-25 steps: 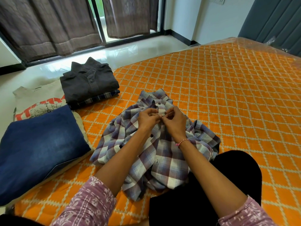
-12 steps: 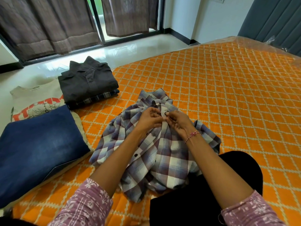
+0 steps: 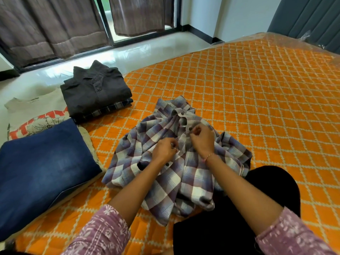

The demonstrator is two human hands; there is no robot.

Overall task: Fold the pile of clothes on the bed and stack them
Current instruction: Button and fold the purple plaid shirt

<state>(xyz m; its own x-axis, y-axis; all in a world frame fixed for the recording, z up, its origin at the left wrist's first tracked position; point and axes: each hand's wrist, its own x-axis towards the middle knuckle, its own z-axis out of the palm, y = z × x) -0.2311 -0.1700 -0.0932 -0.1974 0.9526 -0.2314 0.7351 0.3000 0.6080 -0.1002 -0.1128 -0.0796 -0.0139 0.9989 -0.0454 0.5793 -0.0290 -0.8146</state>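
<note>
Head view: orange quilted bed [image 3: 248, 100] (curtained window [image 3: 55, 28])

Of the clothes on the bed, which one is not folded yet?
The checked shirt in front of the person: it lies rumpled and spread open, both hands pinching its button strip. The dark shirt and jeans are folded.

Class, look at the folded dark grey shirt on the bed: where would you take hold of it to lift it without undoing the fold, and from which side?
Grip the dark grey shirt at its two long folded edges, hands coming in from left and right. It lies flat, collar away, on a checked garment.
</note>
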